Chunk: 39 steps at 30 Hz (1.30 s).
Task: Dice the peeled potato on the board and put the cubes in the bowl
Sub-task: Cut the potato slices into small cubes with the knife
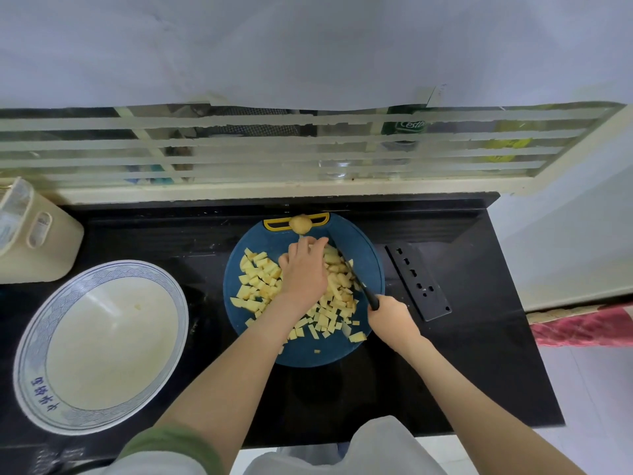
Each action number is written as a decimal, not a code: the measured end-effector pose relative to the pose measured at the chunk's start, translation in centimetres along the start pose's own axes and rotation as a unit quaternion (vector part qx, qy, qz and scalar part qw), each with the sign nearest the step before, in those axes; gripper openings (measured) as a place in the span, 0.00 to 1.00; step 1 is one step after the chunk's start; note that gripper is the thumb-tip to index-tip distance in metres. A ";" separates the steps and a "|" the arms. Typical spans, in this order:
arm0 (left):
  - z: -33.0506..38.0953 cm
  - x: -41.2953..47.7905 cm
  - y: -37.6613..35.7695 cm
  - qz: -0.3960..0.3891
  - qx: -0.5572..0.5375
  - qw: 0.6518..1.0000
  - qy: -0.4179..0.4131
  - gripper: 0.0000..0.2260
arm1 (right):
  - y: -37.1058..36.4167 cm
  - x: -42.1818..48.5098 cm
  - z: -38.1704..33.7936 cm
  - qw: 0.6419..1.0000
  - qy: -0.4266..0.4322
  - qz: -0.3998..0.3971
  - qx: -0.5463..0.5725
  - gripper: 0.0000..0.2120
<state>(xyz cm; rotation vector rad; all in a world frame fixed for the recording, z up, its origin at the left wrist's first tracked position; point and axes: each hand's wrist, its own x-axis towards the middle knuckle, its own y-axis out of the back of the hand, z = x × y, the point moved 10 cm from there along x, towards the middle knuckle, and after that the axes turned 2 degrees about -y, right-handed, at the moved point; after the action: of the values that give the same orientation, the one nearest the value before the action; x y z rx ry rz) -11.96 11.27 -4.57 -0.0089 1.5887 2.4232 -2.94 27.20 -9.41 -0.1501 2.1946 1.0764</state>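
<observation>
Potato cubes [329, 317] lie heaped across the round blue board [308, 354] at the frame's centre. One uncut lump [299, 223] sits at the board's upper edge. Small, light, stiff and wet from cutting, the cubes will likely slip and scatter if taken singly. Scooping a heap between flat palm and blade, or tipping the board, should serve better than pinching.

The left grip [303, 269] lies palm-down on the heap, fingertips bent beside the knife [352, 272]. Whether it clasps a piece beneath I cannot tell. The right grip [390, 318] is clamped round the knife's black handle, with the blade slanting up-left over the cubes.

The bowl [102, 270], lower left, stands near the board, wide-mouthed and holding only a fleck. Stray cubes sit by the board's lower rim, close to dropping onto the bench [479, 371]. A black slotted sheath [418, 282] at right and a beige container [37, 234] at upper left bound the room. The way left to the bowl looks open.
</observation>
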 end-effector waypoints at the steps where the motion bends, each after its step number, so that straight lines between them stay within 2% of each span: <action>1: 0.0 -0.1 0.5 0.010 0.005 1.000 -0.001 0.24 | -0.3 -0.2 -0.3 1.000 0.006 -0.003 -0.012 0.08; 4: 0.0 -0.7 2.3 0.039 0.001 0.999 -0.015 0.25 | -0.1 -0.7 -0.9 0.998 0.017 0.016 -0.061 0.05; 7: 1.7 -1.3 4.0 0.066 0.006 0.992 -0.103 0.17 | 1.4 -1.8 -2.3 0.985 0.053 0.065 -0.153 0.08; 9: 3.2 -1.5 3.8 0.023 0.028 0.986 -0.166 0.14 | 2.1 -2.3 -3.6 0.967 0.084 0.087 -0.225 0.14; 12: 4.1 -2.8 2.4 -0.059 0.102 0.967 -0.226 0.18 | 2.5 -3.2 -5.1 0.940 0.122 0.107 -0.300 0.16; 15: 2.4 -3.5 2.8 -0.081 0.119 0.971 -0.192 0.21 | 2.6 -3.9 -6.0 0.922 0.144 0.117 -0.339 0.17; 21: -1.5 -4.1 2.7 -0.140 0.157 0.974 -0.090 0.25 | 1.3 -4.7 -7.0 0.907 0.164 0.111 -0.372 0.09; 23: -0.9 -4.8 2.2 -0.158 0.144 0.970 -0.115 0.24 | 1.0 -4.9 -7.1 0.904 0.164 0.109 -0.380 0.08; 26: 1.3 -6.4 1.5 -0.190 0.106 0.953 -0.211 0.23 | 0.8 -5.1 -7.0 0.900 0.167 0.111 -0.388 0.08; 28: 1.5 -6.7 1.1 -0.196 0.117 0.948 -0.224 0.24 | 0.9 -5.4 -7.1 0.899 0.170 0.112 -0.388 0.08; 32: -0.5 -5.9 1.6 -0.175 0.142 0.964 -0.138 0.26 | 1.2 -6.0 -6.5 0.901 0.167 0.116 -0.384 0.10; 39: -1.8 -5.8 3.9 -0.073 0.042 0.996 -0.011 0.25 | 2.6 -6.9 -4.1 0.924 0.136 0.144 -0.326 0.17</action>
<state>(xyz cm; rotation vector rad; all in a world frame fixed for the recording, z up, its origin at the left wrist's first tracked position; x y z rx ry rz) -7.32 6.98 -0.97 -0.0793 1.6186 2.2381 -0.83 24.63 -1.69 -0.2887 2.0410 2.0386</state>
